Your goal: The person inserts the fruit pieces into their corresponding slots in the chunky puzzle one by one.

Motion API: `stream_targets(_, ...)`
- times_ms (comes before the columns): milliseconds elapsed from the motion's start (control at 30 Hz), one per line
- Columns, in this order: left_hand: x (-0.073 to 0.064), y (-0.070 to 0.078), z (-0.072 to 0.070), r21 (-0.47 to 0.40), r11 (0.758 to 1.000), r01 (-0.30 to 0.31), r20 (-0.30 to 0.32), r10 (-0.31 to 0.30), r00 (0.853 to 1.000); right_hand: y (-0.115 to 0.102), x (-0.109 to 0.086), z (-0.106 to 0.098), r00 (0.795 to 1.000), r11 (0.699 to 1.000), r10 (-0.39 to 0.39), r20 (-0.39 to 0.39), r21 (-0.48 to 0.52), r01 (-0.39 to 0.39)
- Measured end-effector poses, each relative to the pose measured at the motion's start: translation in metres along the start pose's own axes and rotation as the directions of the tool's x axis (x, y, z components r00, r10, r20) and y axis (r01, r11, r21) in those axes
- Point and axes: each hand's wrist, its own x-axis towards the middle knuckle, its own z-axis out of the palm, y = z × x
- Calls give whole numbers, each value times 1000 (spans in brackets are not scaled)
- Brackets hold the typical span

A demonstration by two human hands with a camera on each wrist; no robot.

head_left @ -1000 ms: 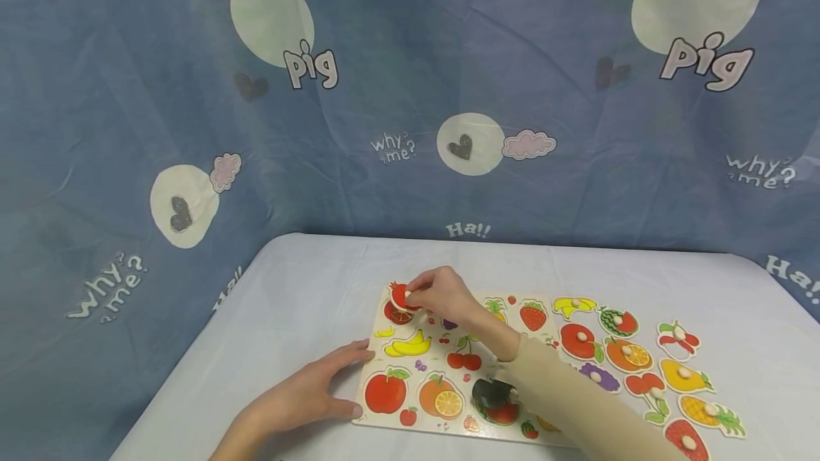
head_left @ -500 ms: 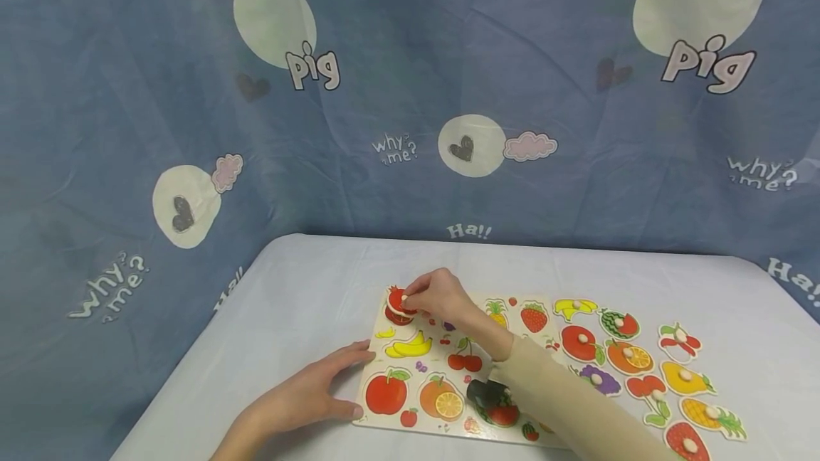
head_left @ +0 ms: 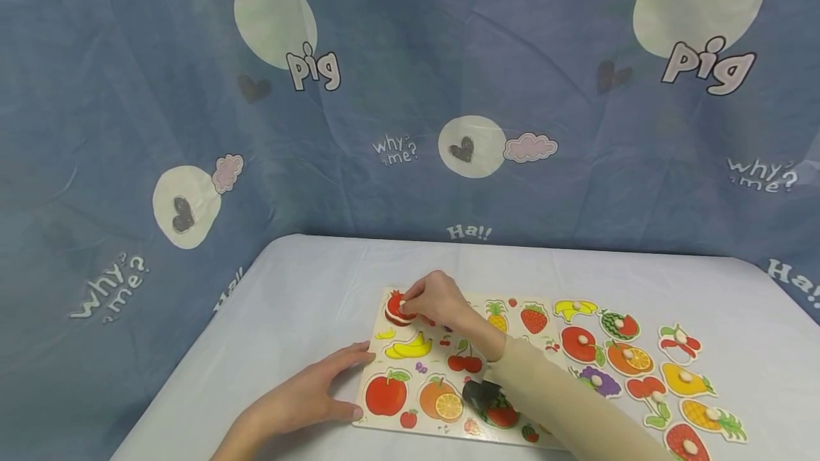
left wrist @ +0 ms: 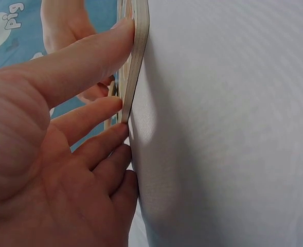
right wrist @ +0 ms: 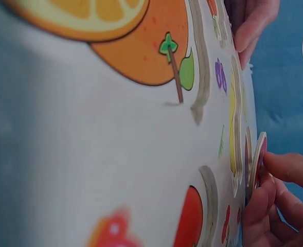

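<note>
My right hand (head_left: 442, 301) pinches the small knob of a red pomegranate puzzle piece (head_left: 393, 301) at the upper left of the fruit puzzle board (head_left: 410, 363). That piece overlaps the printed pomegranate recess. In the right wrist view, the piece (right wrist: 260, 157) appears edge-on, tilted close over the board (right wrist: 115, 139), its knob side toward the thumb and finger. My left hand (head_left: 297, 393) lies along the board's left side. The left wrist view shows the left thumb and fingertips touching the board's edge (left wrist: 140, 56), fingers mostly extended. My right sleeve hides the board's lower right.
Loose knobbed pieces lie right of the board on the white table (head_left: 307, 290): bananas (head_left: 564, 304), watermelon (head_left: 631, 324), orange (head_left: 618, 356), grapes (head_left: 591, 374), cherries (head_left: 637, 384), pineapple (head_left: 695, 410) and several others. A blue patterned cloth (head_left: 384, 198) hangs behind.
My right hand has shifted slightly left and down, bringing the pomegranate piece lower over its recess and more in line with it. The left hand stays at the board's edge.
</note>
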Motion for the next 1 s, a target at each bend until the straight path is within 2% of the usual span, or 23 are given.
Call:
stream_targets(367, -1, -3, -1, 1, 999, -35, 3, 35, 999, -4, 0, 4, 1000, 999, 12, 0, -36, -12)
stream_targets(567, -2, -2, -1, -15, 999, -32, 7, 32, 999, -7, 1, 7, 1000, 997, 16, -4, -81, -16)
stream_targets(867, -1, -4, -1, -19, 999, -33, 11, 34, 999, -9, 2, 7, 1000, 994, -4, 13, -108, 6)
stream_targets(1000, 0, -4, -1, -22, 999, -24, 19, 25, 1000, -7, 3, 3, 998, 993, -29, 51, -109, 34)
